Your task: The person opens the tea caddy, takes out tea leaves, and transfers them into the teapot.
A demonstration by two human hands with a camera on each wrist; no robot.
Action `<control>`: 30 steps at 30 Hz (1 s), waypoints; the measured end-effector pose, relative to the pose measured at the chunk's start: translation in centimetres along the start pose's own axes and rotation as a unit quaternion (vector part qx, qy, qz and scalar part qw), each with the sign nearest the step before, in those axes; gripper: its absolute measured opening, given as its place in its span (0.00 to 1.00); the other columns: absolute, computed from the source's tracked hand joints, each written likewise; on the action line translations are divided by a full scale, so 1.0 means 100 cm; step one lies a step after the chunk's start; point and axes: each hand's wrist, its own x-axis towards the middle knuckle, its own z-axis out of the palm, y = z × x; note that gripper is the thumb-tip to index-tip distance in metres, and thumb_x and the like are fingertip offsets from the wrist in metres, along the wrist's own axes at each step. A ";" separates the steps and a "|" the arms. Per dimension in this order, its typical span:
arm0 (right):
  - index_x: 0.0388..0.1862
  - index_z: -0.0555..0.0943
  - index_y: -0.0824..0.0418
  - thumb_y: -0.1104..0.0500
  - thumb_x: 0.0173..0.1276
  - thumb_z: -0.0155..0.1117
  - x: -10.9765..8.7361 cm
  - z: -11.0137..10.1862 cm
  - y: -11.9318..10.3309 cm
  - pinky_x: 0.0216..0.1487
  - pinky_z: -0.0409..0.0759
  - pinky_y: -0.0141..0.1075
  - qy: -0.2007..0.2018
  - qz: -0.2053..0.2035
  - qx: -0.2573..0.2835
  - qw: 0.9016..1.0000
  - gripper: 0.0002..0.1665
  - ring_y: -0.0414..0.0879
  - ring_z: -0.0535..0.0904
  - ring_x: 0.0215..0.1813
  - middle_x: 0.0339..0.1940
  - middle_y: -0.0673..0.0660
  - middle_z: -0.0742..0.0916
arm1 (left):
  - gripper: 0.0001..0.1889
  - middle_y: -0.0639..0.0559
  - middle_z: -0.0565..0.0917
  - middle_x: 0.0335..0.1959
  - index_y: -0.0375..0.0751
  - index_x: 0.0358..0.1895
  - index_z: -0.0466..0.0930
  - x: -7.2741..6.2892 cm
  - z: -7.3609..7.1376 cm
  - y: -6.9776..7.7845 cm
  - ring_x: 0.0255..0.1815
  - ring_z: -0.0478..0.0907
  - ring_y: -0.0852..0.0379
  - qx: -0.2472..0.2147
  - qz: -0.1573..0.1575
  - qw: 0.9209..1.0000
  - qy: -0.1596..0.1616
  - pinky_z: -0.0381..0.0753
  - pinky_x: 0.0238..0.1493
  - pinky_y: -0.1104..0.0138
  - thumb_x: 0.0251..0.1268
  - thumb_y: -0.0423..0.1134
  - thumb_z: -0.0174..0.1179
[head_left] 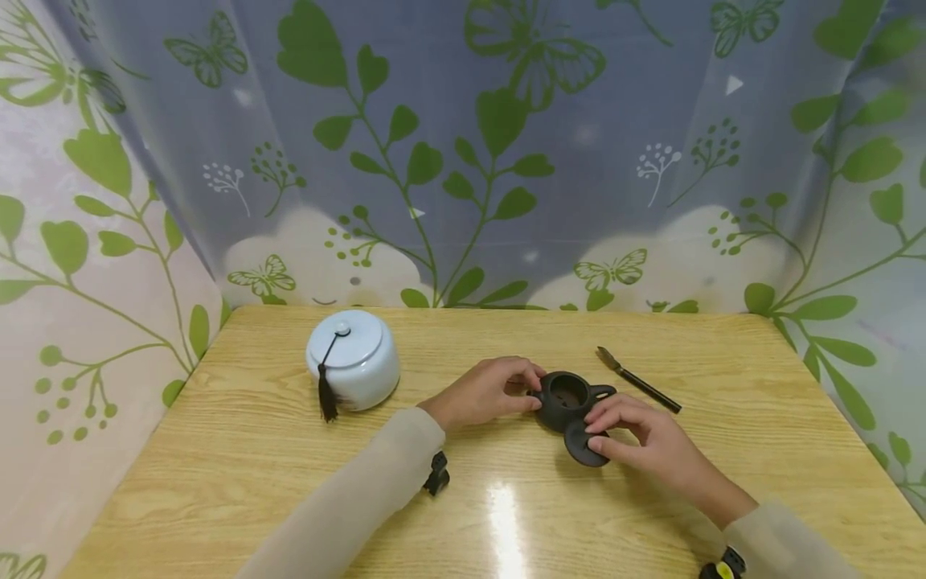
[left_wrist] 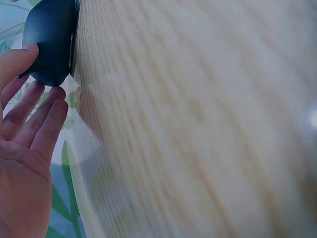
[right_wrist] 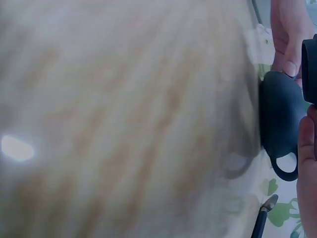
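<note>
A small black teapot (head_left: 555,417) stands uncovered on the table, its dark inside facing up and its loop handle pointing right. My left hand (head_left: 492,392) holds it by the spout side, thumb on one side and fingers on the other. In the left wrist view, the thumb presses the dark body (left_wrist: 49,44) while the fingertips meet its lower end. My right hand (head_left: 654,441) pinches the round black lid (head_left: 583,453) by its top, tilted in front of the pot's near rim. The right wrist view shows the lid (right_wrist: 310,72) edge-on beside the pot.
A pale blue lidded jar (head_left: 369,374) with a black tassel (head_left: 327,394) stands on the left of the wooden table (head_left: 253,466). Behind the teapot lies a slim black-handled tool (head_left: 644,386) with a pointed tip. A leaf-patterned curtain (head_left: 448,257) hangs along the far table edge.
</note>
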 end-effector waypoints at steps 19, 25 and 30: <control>0.46 0.91 0.47 0.60 0.75 0.75 -0.011 0.003 0.008 0.66 0.78 0.22 -0.060 0.044 -0.051 0.996 0.07 0.36 0.82 0.59 0.55 0.52 0.90 | 0.06 0.54 0.83 0.73 0.52 0.49 0.84 0.001 0.000 0.002 0.72 0.81 0.56 0.002 -0.011 1.000 -0.001 0.82 0.72 0.67 0.76 0.41 0.72; 0.46 0.91 0.46 0.57 0.76 0.75 -0.010 0.002 0.008 0.66 0.79 0.24 -0.080 0.056 -0.059 0.994 0.06 0.37 0.83 0.60 0.55 0.49 0.90 | 0.06 0.54 0.83 0.73 0.52 0.48 0.84 0.001 0.000 0.003 0.73 0.81 0.55 0.004 -0.011 1.000 0.000 0.82 0.72 0.67 0.76 0.40 0.72; 0.46 0.90 0.44 0.55 0.76 0.76 -0.009 0.001 0.012 0.66 0.79 0.25 -0.086 0.063 -0.072 0.992 0.05 0.36 0.83 0.60 0.56 0.47 0.89 | 0.06 0.54 0.82 0.73 0.52 0.48 0.85 0.001 0.000 0.003 0.73 0.80 0.56 0.008 -0.013 1.000 0.002 0.82 0.72 0.67 0.76 0.41 0.72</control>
